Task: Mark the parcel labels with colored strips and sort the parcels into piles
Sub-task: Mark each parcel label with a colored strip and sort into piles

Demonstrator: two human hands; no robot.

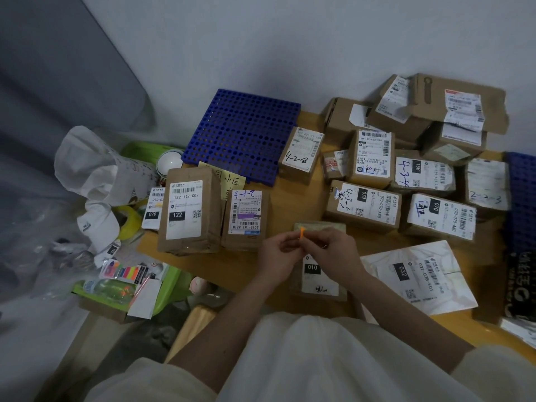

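— Parcel (319, 274) marked 010: brown box, white label, handwriting at the label's near end, flat on the desk (307, 198) under both hands.
— Strip?
— Orange strip (302, 232), small, narrow, pinched between left hand (275, 253) and right hand (338, 250), above the parcel's far end.
— Grip?
— Both hands' fingertips closed on the strip.
— Others?
— Parcel 122 (188, 210) to the left, labelled boxes piled far right.
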